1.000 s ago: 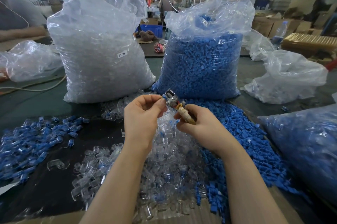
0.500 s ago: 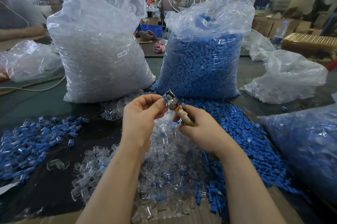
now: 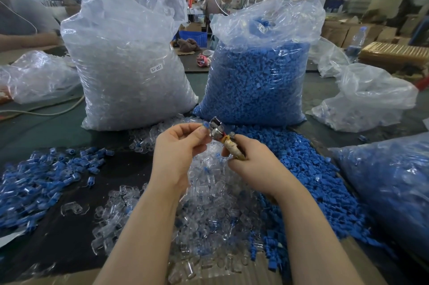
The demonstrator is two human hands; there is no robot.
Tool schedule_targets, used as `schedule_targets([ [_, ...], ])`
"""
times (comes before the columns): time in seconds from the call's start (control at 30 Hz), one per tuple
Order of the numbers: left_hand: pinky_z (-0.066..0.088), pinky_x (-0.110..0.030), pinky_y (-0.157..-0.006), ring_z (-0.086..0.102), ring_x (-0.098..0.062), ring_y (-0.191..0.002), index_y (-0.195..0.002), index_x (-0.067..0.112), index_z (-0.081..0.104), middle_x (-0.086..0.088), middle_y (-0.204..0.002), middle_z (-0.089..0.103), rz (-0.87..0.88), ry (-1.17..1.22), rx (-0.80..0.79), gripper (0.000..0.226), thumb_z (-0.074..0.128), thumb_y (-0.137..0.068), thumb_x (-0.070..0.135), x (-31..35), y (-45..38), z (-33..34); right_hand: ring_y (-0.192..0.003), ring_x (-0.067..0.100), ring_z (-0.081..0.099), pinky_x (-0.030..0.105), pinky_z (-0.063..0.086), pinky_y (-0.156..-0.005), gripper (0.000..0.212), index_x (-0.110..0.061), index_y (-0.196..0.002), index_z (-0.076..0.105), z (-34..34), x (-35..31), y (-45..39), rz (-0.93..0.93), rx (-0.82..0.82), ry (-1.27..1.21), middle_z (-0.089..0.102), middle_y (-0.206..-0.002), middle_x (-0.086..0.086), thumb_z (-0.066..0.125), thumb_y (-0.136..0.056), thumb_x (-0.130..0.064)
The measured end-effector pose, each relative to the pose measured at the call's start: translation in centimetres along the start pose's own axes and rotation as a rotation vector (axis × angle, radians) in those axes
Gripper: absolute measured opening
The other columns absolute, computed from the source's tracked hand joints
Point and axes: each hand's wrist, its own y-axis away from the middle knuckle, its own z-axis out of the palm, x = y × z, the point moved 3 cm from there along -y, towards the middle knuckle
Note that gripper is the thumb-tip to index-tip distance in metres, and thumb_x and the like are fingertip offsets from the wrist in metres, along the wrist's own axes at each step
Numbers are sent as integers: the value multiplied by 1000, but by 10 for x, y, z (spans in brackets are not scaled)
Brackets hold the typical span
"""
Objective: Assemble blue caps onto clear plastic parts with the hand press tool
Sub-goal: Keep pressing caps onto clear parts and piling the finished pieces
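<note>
My right hand (image 3: 253,164) grips the taped handle of the small hand press tool (image 3: 218,132), whose metal head points up and left. My left hand (image 3: 178,147) pinches a blue-capped part (image 3: 205,125) at its fingertips, right against the tool's head. Both hands hover above a heap of loose clear plastic parts (image 3: 209,210). Loose blue caps (image 3: 308,182) lie piled to the right of it. Capped blue-and-clear pieces (image 3: 41,180) are spread over the dark mat at the left.
A tall bag of clear parts (image 3: 130,68) and a tall bag of blue caps (image 3: 257,75) stand behind the hands. A bag of blue pieces (image 3: 392,184) lies at the right. Smaller clear bags (image 3: 369,101) sit at the edges. Another person's arm (image 3: 25,39) shows far left.
Both hands have shifted slightly left and held their height. A blue piece now shows at my left fingertips beside the tool's head.
</note>
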Motion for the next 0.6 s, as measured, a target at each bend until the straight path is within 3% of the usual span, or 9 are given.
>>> schedule_targets([
  [0.13,55,-16,-55,70,-6,-58,-86,7,64,0,-62,72,-153,320,261,9,61,-92,2,3,-13,-31,-72,15,57,35,44,-61,6,-25,-89,52,-5,8,-2,53,33,130,62,-79,-5,53,-86,-19],
  [0.23,58,-17,-61,70,-6,-57,-91,6,61,0,-61,71,-251,591,441,8,55,-97,5,0,-21,-65,-79,18,57,36,46,-68,6,-31,-94,46,-8,16,-3,108,45,282,61,-87,-6,51,-91,-31],
  [0.37,58,-22,-57,72,-13,-78,-114,3,60,-7,-96,71,-279,849,650,19,46,-101,2,-4,-22,-108,-89,27,59,42,51,-80,18,-31,-110,48,-11,25,-2,225,62,418,63,-99,-1,46,-95,-41],
  [0.43,58,-21,-76,68,-18,-102,-126,-4,54,-15,-117,65,-247,853,694,32,33,-104,3,-9,-21,-126,-85,26,60,42,52,-78,17,-31,-110,47,-11,27,-1,272,66,441,63,-94,-2,44,-96,-41],
  [0.47,51,-20,-95,60,-21,-118,-126,-11,51,-20,-131,57,-237,808,667,35,28,-104,4,-11,-22,-133,-84,25,59,41,52,-77,16,-31,-109,47,-11,28,-1,287,71,447,62,-92,-2,43,-97,-41],
  [0.53,18,-31,-121,39,-31,-140,-102,-14,56,-28,-145,43,-346,964,628,31,33,-104,8,-22,-22,-133,-82,24,57,39,50,-74,17,-30,-108,47,-11,29,-2,300,93,439,58,-88,-4,42,-98,-42],
  [0.6,-7,-54,-111,34,-50,-137,-96,-11,56,-35,-132,52,-349,804,704,31,45,-103,17,-22,-9,-121,-81,24,55,39,48,-71,19,-27,-108,47,-11,30,-2,310,119,422,56,-87,-3,42,-99,-42],
])
